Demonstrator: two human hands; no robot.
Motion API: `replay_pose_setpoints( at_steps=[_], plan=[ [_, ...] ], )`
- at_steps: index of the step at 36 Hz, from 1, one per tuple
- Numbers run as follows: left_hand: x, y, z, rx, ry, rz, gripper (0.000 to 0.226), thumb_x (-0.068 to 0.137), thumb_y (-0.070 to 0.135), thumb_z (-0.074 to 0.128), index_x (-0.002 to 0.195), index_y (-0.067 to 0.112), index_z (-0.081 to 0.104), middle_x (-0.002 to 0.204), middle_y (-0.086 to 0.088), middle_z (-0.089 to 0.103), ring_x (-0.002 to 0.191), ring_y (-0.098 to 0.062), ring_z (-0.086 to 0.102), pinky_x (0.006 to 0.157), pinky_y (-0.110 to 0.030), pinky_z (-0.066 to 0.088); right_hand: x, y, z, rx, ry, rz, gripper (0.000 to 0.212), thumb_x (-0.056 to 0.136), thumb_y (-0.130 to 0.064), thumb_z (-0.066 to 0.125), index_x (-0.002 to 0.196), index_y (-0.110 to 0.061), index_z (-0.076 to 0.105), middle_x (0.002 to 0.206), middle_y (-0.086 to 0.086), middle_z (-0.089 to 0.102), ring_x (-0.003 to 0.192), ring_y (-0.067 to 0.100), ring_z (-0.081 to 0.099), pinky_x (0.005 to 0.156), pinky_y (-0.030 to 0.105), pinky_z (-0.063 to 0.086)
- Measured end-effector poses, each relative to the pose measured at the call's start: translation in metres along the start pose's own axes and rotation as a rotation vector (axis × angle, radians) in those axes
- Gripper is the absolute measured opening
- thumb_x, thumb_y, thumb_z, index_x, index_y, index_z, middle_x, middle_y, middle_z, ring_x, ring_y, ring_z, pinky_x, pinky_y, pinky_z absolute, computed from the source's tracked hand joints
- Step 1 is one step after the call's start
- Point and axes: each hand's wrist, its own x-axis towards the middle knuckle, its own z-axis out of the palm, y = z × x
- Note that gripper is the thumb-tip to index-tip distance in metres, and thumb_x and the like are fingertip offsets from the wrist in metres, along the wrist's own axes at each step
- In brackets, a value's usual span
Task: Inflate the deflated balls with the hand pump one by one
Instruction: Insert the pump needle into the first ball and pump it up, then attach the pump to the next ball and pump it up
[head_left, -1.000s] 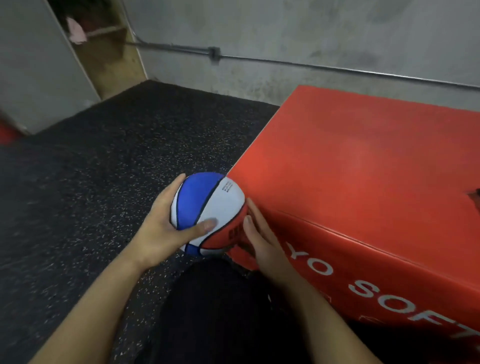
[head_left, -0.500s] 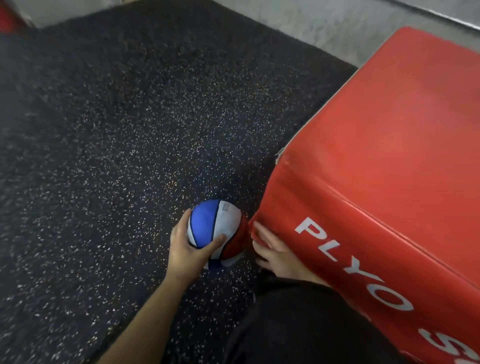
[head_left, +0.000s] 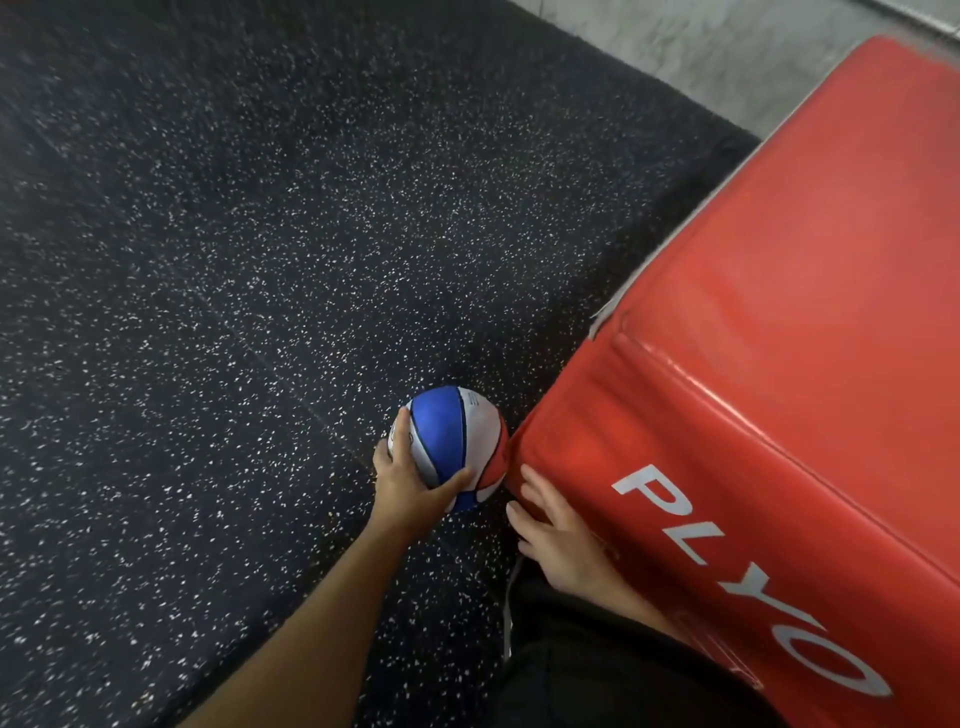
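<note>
Your left hand (head_left: 402, 480) grips the ball (head_left: 457, 441), fingers curled round it, beside the red box (head_left: 753, 364). Your right hand (head_left: 556, 535) rests flat against that box, fingers straight.

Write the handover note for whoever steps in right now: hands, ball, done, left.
Left hand: grips the round blue, white and red ball low by the speckled black rubber floor, beside the red padded plyo box.
Right hand: open, flat against the box's side.
Done: ball looks round; inflation unconfirmed.
Left: no hand pump or other balls in view; find them, continue.
</note>
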Motion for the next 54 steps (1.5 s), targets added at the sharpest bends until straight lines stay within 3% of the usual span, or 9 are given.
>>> replay_pose_setpoints(
  at_steps=[10,13,17,21,25,28,33,41,54],
  plan=[
    [-0.022,0.003,-0.007,0.039,0.079,0.059,0.134,0.065,0.058,0.093,0.164,0.046,0.004,0.166,-0.015,0.013,0.153,-0.04,0.027,0.12,-0.057,0.036,-0.032,-0.03,-0.013,-0.004,0.055,-0.04,0.059,0.103,-0.029,0.065,0.156,-0.037,0.041,0.16,0.001,0.043,0.107,-0.008,0.058,0.113,0.036,0.047],
    [-0.035,0.015,-0.015,0.039,0.103,0.092,0.132,0.063,0.062,0.092,0.164,0.044,0.009,0.166,-0.018,0.015,0.151,-0.043,0.03,0.118,-0.06,0.038,-0.046,-0.039,-0.022,-0.027,0.066,-0.049,0.061,0.103,-0.026,0.065,0.158,-0.033,0.039,0.16,0.003,0.043,0.103,-0.009,0.058,0.102,0.025,0.051],
    [-0.06,0.055,-0.032,0.025,0.135,0.25,0.118,0.07,0.058,0.089,0.164,0.038,0.021,0.163,-0.014,0.024,0.149,-0.034,0.033,0.117,-0.054,0.039,-0.072,-0.058,-0.04,-0.023,0.059,-0.079,0.06,0.104,-0.022,0.063,0.157,-0.032,0.037,0.158,0.002,0.044,0.104,-0.006,0.057,0.084,0.015,0.051],
    [-0.091,0.117,-0.043,0.04,0.163,0.419,0.1,0.081,0.048,0.084,0.162,0.031,0.029,0.151,-0.01,0.038,0.139,-0.029,0.044,0.114,-0.048,0.043,-0.121,-0.085,-0.065,-0.011,0.048,-0.149,0.047,0.103,-0.025,0.063,0.142,-0.042,0.043,0.154,0.0,0.05,0.126,0.001,0.056,0.096,0.019,0.051],
    [-0.134,0.191,-0.044,0.031,0.123,0.609,0.095,0.083,0.047,0.082,0.161,0.028,0.031,0.146,-0.005,0.045,0.128,-0.015,0.048,0.109,-0.041,0.046,-0.185,-0.104,-0.094,0.04,0.131,-0.252,0.044,0.103,-0.023,0.063,0.145,-0.032,0.052,0.144,-0.002,0.061,0.116,-0.013,0.061,0.094,0.01,0.048],
    [-0.166,0.239,-0.035,-0.021,0.011,0.778,0.095,0.079,0.049,0.086,0.157,0.026,0.039,0.142,0.002,0.049,0.126,-0.009,0.051,0.111,-0.034,0.046,-0.236,-0.114,-0.125,0.049,0.191,-0.301,0.041,0.105,-0.017,0.061,0.144,-0.027,0.054,0.142,-0.001,0.062,0.109,-0.014,0.064,0.094,0.011,0.048],
    [-0.236,0.317,0.001,0.01,-0.256,1.033,0.101,0.064,0.06,0.091,0.149,0.049,0.038,0.136,0.013,0.05,0.126,0.0,0.052,0.109,-0.022,0.043,-0.333,-0.113,-0.192,0.066,0.413,-0.402,0.039,0.103,-0.012,0.063,0.14,-0.024,0.058,0.139,0.003,0.065,0.109,0.004,0.065,0.094,0.018,0.051],
    [-0.357,0.402,0.112,0.085,-0.506,1.353,0.102,0.063,0.073,0.077,0.152,0.036,0.046,0.132,0.01,0.054,0.119,0.007,0.051,0.102,-0.031,0.047,-0.491,-0.073,-0.289,0.116,0.796,-0.53,0.045,0.099,-0.007,0.068,0.14,-0.023,0.058,0.138,0.002,0.065,0.101,-0.005,0.068,0.092,0.017,0.053],
    [-0.576,0.419,0.302,0.11,-0.976,1.593,0.096,0.072,0.058,0.088,0.153,0.034,0.044,0.132,0.011,0.052,0.122,0.003,0.049,0.107,-0.027,0.043,-0.683,0.082,-0.348,0.289,1.235,-0.456,0.04,0.097,-0.016,0.071,0.134,-0.026,0.063,0.133,-0.002,0.067,0.115,-0.002,0.067,0.091,0.018,0.053]
  ],
)
